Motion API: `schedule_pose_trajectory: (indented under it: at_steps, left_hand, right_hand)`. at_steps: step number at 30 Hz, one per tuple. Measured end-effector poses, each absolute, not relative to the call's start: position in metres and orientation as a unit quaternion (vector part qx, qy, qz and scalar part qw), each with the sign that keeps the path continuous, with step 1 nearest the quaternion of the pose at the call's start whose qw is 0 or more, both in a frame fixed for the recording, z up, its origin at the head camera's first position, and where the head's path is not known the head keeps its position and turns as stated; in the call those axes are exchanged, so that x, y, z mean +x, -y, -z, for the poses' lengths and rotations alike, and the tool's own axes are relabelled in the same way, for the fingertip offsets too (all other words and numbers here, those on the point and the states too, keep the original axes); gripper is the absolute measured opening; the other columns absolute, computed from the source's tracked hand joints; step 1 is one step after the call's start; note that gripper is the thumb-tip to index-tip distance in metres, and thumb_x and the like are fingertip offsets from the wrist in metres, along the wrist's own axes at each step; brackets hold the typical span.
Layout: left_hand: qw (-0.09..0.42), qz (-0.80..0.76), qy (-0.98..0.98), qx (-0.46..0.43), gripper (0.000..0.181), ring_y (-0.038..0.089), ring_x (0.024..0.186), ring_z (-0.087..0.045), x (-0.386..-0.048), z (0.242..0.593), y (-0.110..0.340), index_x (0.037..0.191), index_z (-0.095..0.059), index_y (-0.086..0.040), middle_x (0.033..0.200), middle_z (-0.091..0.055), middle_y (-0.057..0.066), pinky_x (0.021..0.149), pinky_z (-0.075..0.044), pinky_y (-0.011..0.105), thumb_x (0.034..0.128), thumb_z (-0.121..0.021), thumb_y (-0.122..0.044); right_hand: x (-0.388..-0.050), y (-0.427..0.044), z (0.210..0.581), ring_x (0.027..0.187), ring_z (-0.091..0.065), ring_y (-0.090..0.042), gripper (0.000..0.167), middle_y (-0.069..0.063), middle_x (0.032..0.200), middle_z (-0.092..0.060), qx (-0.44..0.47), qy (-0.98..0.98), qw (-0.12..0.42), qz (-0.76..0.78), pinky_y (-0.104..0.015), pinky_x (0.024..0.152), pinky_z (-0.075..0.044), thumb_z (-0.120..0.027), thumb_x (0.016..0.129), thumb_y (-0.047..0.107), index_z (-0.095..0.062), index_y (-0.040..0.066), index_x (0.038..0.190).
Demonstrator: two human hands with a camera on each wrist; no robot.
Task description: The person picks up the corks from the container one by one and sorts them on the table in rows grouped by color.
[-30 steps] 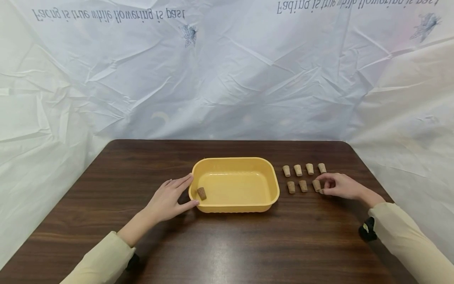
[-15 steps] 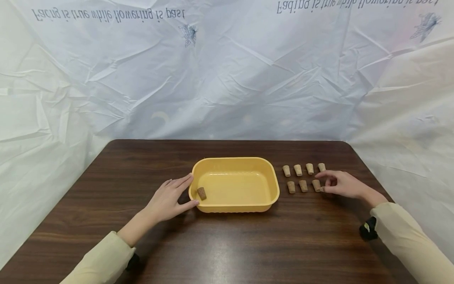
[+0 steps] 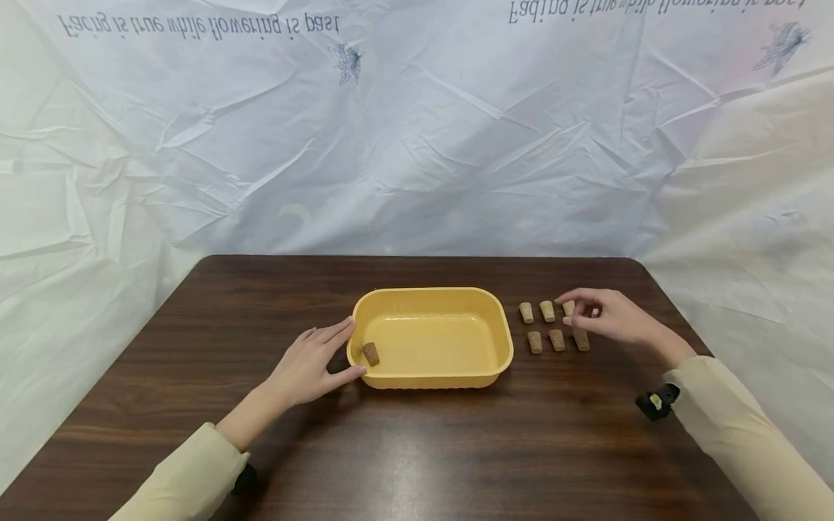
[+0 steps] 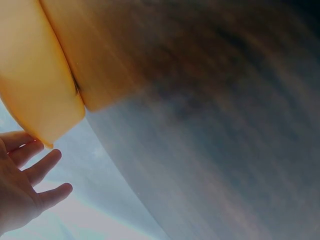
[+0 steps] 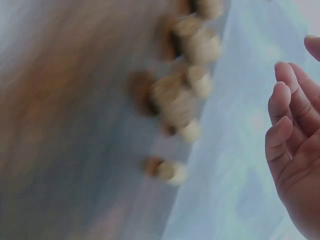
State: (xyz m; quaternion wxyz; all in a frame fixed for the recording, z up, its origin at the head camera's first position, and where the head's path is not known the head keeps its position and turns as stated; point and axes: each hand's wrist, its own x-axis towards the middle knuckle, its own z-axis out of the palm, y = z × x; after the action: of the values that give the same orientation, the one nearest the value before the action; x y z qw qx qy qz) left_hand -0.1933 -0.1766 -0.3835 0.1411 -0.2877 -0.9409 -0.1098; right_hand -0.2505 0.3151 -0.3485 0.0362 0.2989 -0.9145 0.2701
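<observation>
In the head view my left hand (image 3: 309, 369) rests at the left end of a yellow tray (image 3: 430, 383), fingers extended against the left rim and thumb at the near corner. The left wrist view shows those fingers (image 4: 45, 167) spread beside the tray (image 4: 40, 65). One brown cork stopper (image 3: 371, 353) lies inside the tray, at its left. My right hand (image 3: 609, 315) hovers over the right end of two rows of cork stoppers (image 3: 547, 312), thumb and index finger apart. No cork shows in its grasp in the right wrist view, where the corks (image 5: 170, 172) appear blurred. The hand partly covers some corks.
The tray sits on a dark brown wooden table (image 3: 404, 449), left of the cork rows. A white printed cloth (image 3: 417, 145) hangs behind the table and along its sides.
My right hand has shifted left and away from me, from beside the near row's right-end cork to over the far row. The left hand and the tray have stayed put.
</observation>
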Motion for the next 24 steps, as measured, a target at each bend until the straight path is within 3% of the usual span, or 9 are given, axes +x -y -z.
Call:
schedule_pose_trajectory:
  at_steps: [6,14,20,24]
  left_hand:
    - [0.139,0.108,0.942,-0.286,0.076,0.022,0.118,-0.040,-0.193,0.383,0.176,0.133,-0.040,-0.006,0.135,-0.037,0.006,0.094,-0.027,0.050,0.0803,-0.047,-0.060]
    - [0.134,0.108,0.943,-0.286,0.076,0.023,0.118,-0.040,-0.193,0.383,0.176,0.134,-0.040,-0.006,0.136,-0.037,0.006,0.094,-0.027,0.050,0.0804,-0.047,-0.060]
    - [0.133,0.110,0.942,-0.287,0.076,0.023,0.118,-0.040,-0.192,0.384,0.176,0.134,-0.039,-0.006,0.136,-0.037,0.006,0.095,-0.027,0.050,0.0806,-0.047,-0.060]
    - [0.133,0.110,0.943,-0.286,0.076,0.023,0.118,-0.040,-0.193,0.383,0.177,0.134,-0.039,-0.006,0.136,-0.037,0.006,0.095,-0.027,0.050,0.0806,-0.047,-0.060]
  right_hand:
    - [-0.261,-0.287,0.327,0.054,-0.049,-0.011,0.028,0.007,0.072,-0.058,0.330,0.903,0.034,-0.273,-0.025,0.049,-0.040,-0.060,0.084,0.014,-0.058,0.015,0.112]
    - [-0.278,-0.240,0.305,0.059,-0.053,-0.012,0.032,0.006,0.077,-0.059,0.360,0.894,-0.019,-0.267,-0.030,0.056,-0.044,-0.060,0.085,0.029,-0.056,0.017,0.114]
    - [-0.292,-0.207,0.297,0.069,-0.057,-0.016,0.034,-0.001,0.080,-0.060,0.379,0.874,-0.070,-0.295,-0.032,0.063,-0.046,-0.059,0.085,0.027,-0.055,0.013,0.116]
    - [-0.302,-0.189,0.293,0.071,-0.056,-0.018,0.037,-0.006,0.082,-0.061,0.385,0.872,-0.075,-0.293,-0.033,0.065,-0.045,-0.059,0.084,0.033,-0.055,0.014,0.116]
